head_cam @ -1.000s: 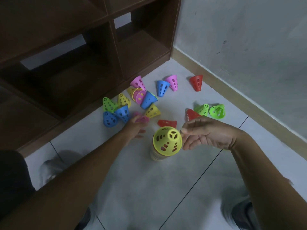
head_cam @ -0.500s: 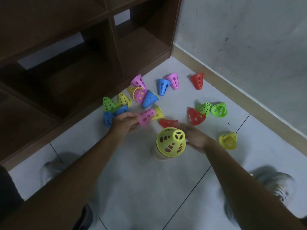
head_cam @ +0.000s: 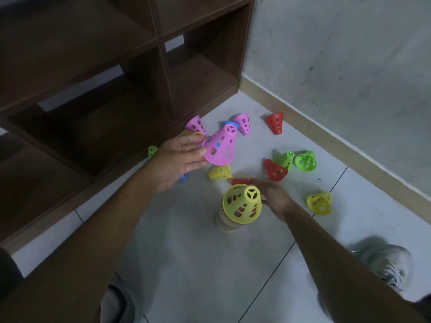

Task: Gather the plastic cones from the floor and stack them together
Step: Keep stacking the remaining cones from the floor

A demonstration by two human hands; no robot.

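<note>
A stack of cones topped by a yellow cone (head_cam: 242, 203) stands on the tiled floor. My left hand (head_cam: 177, 159) holds a pink cone (head_cam: 221, 146) in the air, up and to the left of the stack. My right hand (head_cam: 275, 198) lies low behind the stack, its fingers stretched to a red cone (head_cam: 241, 181) lying flat on the floor. Loose cones lie around: a yellow cone (head_cam: 220, 172), another red cone (head_cam: 275, 170), two green cones (head_cam: 286, 159) (head_cam: 306, 160), a second yellow cone (head_cam: 320, 202), and pink, blue and red ones farther back.
A dark wooden shelf unit (head_cam: 116, 89) fills the left and back. A grey wall (head_cam: 349, 66) with a baseboard (head_cam: 326, 134) runs along the right. My shoes show at the lower right (head_cam: 387, 264) and the bottom (head_cam: 116, 304).
My left hand has picked the pink cone off the floor and raised it. My right hand dropped from beside the stack's top to the floor by the red cone.
</note>
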